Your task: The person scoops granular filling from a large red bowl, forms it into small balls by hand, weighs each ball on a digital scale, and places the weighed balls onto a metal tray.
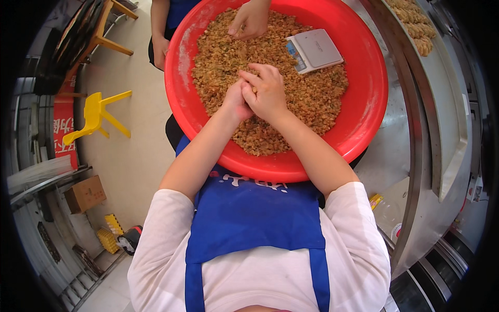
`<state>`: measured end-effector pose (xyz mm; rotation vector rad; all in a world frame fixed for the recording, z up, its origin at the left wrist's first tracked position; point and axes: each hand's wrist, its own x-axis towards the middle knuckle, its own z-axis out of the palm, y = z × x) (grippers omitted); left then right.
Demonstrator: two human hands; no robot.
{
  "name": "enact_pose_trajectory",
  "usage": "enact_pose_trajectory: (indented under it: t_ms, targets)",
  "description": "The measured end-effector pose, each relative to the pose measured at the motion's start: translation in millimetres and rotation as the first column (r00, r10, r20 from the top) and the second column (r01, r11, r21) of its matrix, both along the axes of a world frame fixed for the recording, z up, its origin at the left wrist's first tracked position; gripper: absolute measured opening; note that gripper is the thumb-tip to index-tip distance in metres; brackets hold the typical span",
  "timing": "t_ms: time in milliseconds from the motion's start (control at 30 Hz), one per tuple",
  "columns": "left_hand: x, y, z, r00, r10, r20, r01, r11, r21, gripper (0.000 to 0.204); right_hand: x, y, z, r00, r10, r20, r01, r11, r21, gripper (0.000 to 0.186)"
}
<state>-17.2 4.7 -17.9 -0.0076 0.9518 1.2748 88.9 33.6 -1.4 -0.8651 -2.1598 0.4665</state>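
My left hand (238,101) and my right hand (268,92) are pressed together over a big red basin (365,112). The right lies on top with its fingers bent over the left; whatever is between the palms is hidden. Beneath them spreads a brown, crumbly food mixture (270,136) with green flecks. A small white kitchen scale (316,49) with a blue display rests on the mixture, beyond my right hand. Across the basin, a co-worker's hand (252,22) reaches into the mixture with its fingers bent down.
To the right runs a metal counter edge (423,104), with several rounded brown clumps (414,23) on it at the far right. A yellow plastic stool (96,117) and a wooden stool (106,36) stand on the floor at left. Farther down lies a cardboard box (86,194).
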Motion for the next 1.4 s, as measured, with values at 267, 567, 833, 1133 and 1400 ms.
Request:
enact_pose_trajectory:
  t_ms: [267, 567, 833, 1133, 1400]
  targets:
    - [-1, 3, 23, 0.975, 0.034, -0.219, -0.073, 0.982, -0.174, 0.039, 21, 29, -10, 0.994, -0.1, 0.038, 0.103, 0.795, -0.598, 0.021]
    - [3, -5, 28, 0.908, -0.378, 0.178, 0.369, 0.926, 0.084, 0.08, 9, 23, 3, 0.964, -0.136, -0.231, 0.067, 0.957, -0.283, 0.029]
    - [-3, 4, 36, 0.956, 0.246, 0.16, -0.243, 0.969, -0.038, 0.046, 7, 12, 2, 0.995, -0.082, -0.063, 0.086, 0.994, 0.063, 0.016]
    - [-8, 3, 18, 0.968, 0.22, -0.121, -0.219, 0.975, 0.022, 0.035, 9, 11, 18, 0.967, 0.118, -0.224, -0.135, 0.989, -0.063, 0.007]
    - [-13, 2, 21, 0.989, 0.139, 0.06, -0.132, 0.985, -0.107, 0.045, 11, 25, 4, 0.978, -0.083, -0.192, 0.066, 0.993, -0.094, 0.023]
